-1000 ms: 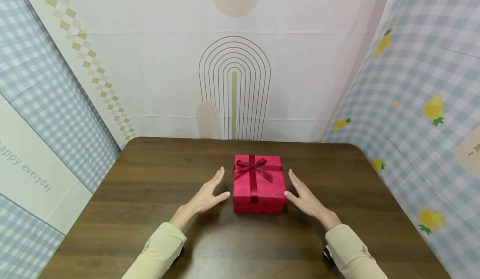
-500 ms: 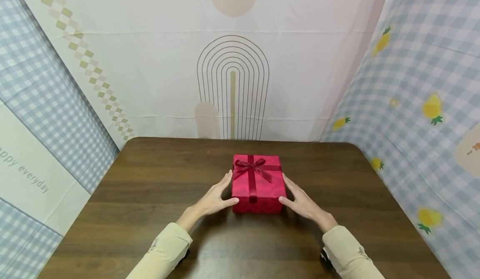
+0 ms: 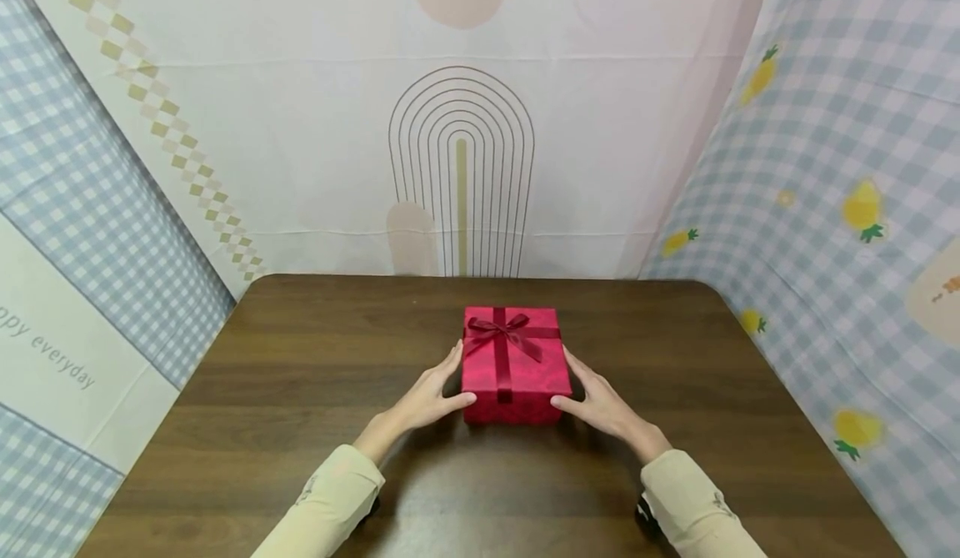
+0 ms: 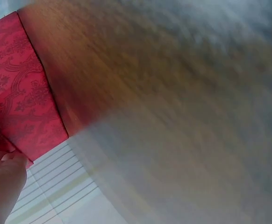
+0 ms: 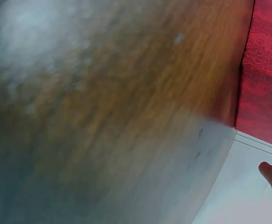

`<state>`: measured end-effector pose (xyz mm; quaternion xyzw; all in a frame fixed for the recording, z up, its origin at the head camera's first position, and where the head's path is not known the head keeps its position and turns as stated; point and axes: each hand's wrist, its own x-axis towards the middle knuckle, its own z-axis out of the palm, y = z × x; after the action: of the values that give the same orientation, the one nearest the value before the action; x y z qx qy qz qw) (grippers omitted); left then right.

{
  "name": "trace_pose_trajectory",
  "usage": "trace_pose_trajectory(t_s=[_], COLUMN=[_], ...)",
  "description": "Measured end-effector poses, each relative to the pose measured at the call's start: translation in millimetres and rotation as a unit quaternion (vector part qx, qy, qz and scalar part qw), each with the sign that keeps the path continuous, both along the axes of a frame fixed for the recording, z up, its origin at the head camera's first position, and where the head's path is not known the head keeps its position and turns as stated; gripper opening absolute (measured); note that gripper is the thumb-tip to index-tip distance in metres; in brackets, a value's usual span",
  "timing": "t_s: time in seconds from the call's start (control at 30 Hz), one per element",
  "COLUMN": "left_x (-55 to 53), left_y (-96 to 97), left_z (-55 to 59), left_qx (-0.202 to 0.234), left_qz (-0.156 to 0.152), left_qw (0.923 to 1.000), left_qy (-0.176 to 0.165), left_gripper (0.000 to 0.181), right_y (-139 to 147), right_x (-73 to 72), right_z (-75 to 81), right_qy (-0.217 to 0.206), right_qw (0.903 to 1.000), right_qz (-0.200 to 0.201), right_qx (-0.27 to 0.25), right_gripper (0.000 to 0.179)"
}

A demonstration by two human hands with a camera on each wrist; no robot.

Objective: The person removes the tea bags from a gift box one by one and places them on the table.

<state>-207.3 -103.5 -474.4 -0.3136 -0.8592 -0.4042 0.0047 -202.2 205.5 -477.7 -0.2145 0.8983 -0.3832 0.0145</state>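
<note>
Gift box, deep pinkish red, sat on the brown wood-grain tabletop, toward its far side and right between the two hands. Dark red ribbon crossed over the top, tied in a bow toward the back.

Left hand: at the left side of the box, fingers extended along that side, thumb spread across the near left corner onto the front. Left wrist view: fingertips against the red, dark-patterned surface.

Right hand: mirrored position, fingers extended along the right side, thumb laid on the front near the right corner. Right wrist view: hand cut off by the frame edge, one fingertip showing beside the box.

Grip, both hands: straight-fingered contact from either side, not clenched.

Pale sleeves covered both forearms. White cloth printed with line arches hung behind; blue checked cloth with yellow fruit hung at right.
</note>
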Motion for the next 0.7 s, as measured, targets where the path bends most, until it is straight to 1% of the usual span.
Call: trace_pose_trajectory(t_s=[0.2,0.47,0.7], left_x=[0.1,-0.5,-2.0], left_y=[-1.0,-1.4,-1.7], left_z=[3.7,7.6,16.2], left_qx=[-0.002,-0.009,-0.014], left_qz=[-0.007,-0.002,0.001], left_qw=[1.0000,0.9999,0.9997], left_qy=[-0.006,-0.008,-0.018], left_gripper=[0.082,0.083,0.084], right_y=[-1,0,-1], right_x=[0.0,0.2,-1.8], right_z=[2.2,5.6,12.0], right_qy=[0.003,0.021,0.031], right_qw=[1.0000,0.9997,0.9995], right_qz=[0.000,0.004,0.005], right_qx=[-0.004,-0.011,-0.009], right_gripper=[0.086,0.085,0.084])
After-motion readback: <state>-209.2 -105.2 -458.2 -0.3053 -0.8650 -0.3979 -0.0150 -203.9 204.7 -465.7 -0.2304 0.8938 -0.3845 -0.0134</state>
